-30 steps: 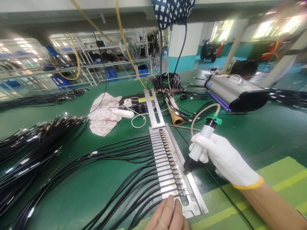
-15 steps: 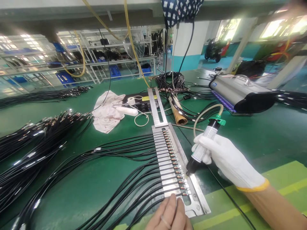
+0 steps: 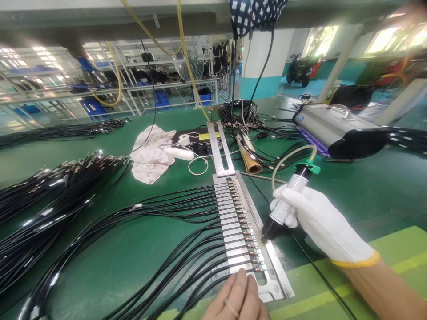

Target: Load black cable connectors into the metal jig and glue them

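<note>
In a white glove with a yellow cuff, my right hand (image 3: 313, 218) is wrapped round a glue dispensing syringe (image 3: 288, 200). The syringe is tilted, its black tip pointing down-left at the row of small cable connectors (image 3: 245, 226) along the slotted metal jig (image 3: 232, 242). A hose leaves its green cap. Several thin black cables (image 3: 187, 266) lie side by side across the jig, ends lined up. My bare left hand (image 3: 236, 300), with a ring, presses its closed fingers on the jig's near end, by the nearest cables; its thumb is hidden.
Bundles of black cables (image 3: 56, 191) lie on the left. Behind the jig are a crumpled cloth (image 3: 150, 155), a black control box (image 3: 191, 144) and a brown tube (image 3: 251, 162). A silver lamp housing (image 3: 336, 129) with purple light stands at the back right.
The view has shifted slightly. The syringe's tip has stayed close to the connectors, near the jig's front end. My left hand holds the same place on the jig.
</note>
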{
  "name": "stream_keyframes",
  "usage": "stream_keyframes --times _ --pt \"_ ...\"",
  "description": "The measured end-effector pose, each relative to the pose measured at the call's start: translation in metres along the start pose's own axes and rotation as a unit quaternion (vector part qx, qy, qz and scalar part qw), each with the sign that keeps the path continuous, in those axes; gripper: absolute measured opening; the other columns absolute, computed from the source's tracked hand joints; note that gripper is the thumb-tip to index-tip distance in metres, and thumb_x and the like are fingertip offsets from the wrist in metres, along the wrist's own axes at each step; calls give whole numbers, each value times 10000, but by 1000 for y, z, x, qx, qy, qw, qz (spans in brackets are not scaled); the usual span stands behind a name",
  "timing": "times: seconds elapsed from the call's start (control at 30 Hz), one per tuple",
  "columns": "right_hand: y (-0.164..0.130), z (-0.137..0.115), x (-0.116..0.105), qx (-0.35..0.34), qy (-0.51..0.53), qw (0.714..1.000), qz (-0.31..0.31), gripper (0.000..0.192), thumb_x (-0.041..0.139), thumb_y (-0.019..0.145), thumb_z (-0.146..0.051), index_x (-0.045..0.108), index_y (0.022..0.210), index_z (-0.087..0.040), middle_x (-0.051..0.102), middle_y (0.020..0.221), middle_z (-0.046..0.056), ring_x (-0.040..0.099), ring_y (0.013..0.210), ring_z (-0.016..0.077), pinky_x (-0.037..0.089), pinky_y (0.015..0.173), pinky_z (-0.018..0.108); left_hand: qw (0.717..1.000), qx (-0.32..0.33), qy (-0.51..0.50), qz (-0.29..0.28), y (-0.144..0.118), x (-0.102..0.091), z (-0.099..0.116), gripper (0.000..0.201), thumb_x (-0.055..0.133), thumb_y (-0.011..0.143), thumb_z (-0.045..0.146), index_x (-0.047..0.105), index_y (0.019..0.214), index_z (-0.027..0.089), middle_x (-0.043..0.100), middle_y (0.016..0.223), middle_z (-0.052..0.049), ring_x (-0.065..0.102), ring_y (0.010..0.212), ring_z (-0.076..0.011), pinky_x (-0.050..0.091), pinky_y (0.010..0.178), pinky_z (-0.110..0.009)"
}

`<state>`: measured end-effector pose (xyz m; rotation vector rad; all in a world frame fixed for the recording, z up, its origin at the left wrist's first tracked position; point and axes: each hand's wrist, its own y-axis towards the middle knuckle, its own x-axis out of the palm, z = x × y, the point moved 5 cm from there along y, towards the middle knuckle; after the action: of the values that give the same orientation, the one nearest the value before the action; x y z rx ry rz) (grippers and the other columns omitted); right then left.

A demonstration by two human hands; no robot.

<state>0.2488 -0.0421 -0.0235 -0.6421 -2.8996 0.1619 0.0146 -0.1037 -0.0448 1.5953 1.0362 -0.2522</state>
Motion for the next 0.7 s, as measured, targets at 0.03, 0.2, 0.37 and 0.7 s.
stream_keyframes --times 0.03,0.2,0.37,0.7 --pt "0 0 1 1 -4 1000 -2 385 832 750 -475 716 865 -127 723 705 68 518 441 103 417 411 221 1000 1 0 -2 0 0 0 249 465 1008 115 633 827 149 718 941 -22 709 995 -132 423 1164 -337" --pt "-3 -1 3 -6 -23 1000 -10 371 813 779 -476 717 866 -129 724 708 66 523 450 101 427 429 221 1000 -3 2 2 3 -1 -1 244 474 1007 124 626 819 155 722 923 -16 716 952 -129 469 1123 -312" --pt "-3 0 4 -13 -39 999 -15 367 786 802 -488 699 786 -132 677 610 44 518 454 109 422 438 226 1000 -2 6 2 4 -2 -2 250 460 1008 115 623 823 156 717 904 -10 717 936 -123 472 1119 -302" --pt "0 4 2 13 -22 1000 15 414 840 710 -504 695 809 -129 657 570 35 502 428 109 407 407 220 1000 12 8 -12 1 -1 0 222 484 1014 152 627 843 149 721 929 -22 718 957 -133 490 1106 -314"
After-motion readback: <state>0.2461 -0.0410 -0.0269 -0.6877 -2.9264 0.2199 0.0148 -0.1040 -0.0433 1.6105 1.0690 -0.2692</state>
